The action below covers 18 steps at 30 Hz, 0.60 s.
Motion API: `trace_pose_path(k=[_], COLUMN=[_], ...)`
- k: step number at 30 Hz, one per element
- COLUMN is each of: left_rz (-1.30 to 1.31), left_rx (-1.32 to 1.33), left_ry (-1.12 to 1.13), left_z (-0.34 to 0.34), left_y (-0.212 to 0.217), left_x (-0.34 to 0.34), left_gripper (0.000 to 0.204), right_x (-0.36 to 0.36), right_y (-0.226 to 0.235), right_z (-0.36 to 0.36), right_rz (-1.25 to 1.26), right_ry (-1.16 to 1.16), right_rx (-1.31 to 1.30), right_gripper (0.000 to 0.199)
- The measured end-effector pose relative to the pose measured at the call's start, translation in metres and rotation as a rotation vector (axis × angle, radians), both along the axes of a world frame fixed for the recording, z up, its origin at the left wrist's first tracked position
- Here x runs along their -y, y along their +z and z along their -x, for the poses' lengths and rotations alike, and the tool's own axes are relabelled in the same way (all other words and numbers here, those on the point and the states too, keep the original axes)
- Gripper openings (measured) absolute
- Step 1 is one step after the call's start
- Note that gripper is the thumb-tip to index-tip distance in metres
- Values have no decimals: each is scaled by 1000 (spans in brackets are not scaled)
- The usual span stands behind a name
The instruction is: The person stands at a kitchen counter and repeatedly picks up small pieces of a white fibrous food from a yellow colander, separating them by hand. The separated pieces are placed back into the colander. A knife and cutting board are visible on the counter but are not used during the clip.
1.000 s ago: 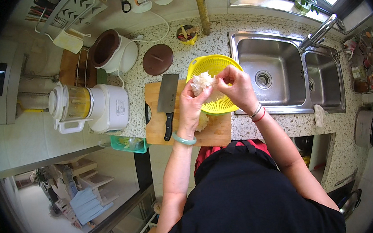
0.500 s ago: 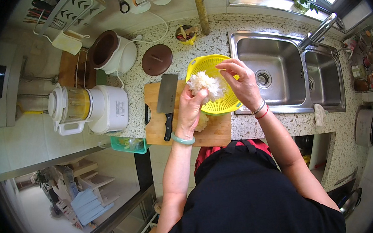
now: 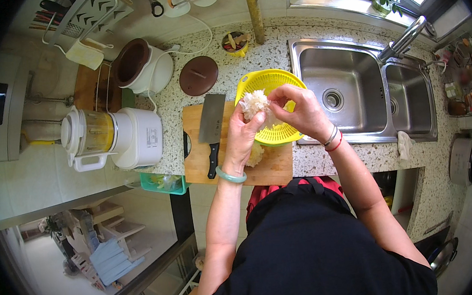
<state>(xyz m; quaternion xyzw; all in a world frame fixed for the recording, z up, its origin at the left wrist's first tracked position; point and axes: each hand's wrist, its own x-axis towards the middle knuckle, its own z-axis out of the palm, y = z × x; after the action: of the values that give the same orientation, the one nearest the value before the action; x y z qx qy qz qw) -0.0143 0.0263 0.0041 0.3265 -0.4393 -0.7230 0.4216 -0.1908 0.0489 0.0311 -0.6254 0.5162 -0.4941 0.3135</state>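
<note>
My left hand (image 3: 242, 137), with a jade-coloured bangle at the wrist, is closed around a frilly white snow fungus (image 3: 254, 104) above the left part of a yellow colander (image 3: 258, 78). At the right edge of the fungus, the thumb and fingers of my right hand (image 3: 305, 112) pinch together on it. Some pale pieces show in the colander beneath my hands. Under my left hand is a wooden cutting board (image 3: 197, 165), where a cleaver (image 3: 212, 121) lies with its black handle toward me. Another pale clump of fungus (image 3: 256, 157) rests on the board, partly covered by my left hand.
A double steel sink (image 3: 342, 76) with a faucet (image 3: 406, 37) is on the right. Behind the board are a brown lid (image 3: 199, 76), a white cooker with a brown pot (image 3: 147, 68) and a small yellow bowl (image 3: 236, 45). A white blender (image 3: 114, 137) stands left.
My right hand has come left and down from above the colander, and its fingers now pinch the fungus's edge. The fungus has turned slightly in my left hand.
</note>
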Motion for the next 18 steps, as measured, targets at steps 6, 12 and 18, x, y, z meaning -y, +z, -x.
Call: trace_pose_path(k=[6,12,18], left_rz=[2,7,-29], left_rx=[25,58,93], left_ry=[-8,-26,-56], left_z=[-1,-2,-3], left_y=[4,2,4], left_x=[-1,-2,-2], left_gripper=[40,41,41], right_x=[0,-3,-4], right_y=[1,-8,-12], right_z=[-3,-8,-9], right_rz=[17,28,-113], right_ry=[-35,-130,-142], right_rx=[-77,-87,194], right_gripper=[11,11,8])
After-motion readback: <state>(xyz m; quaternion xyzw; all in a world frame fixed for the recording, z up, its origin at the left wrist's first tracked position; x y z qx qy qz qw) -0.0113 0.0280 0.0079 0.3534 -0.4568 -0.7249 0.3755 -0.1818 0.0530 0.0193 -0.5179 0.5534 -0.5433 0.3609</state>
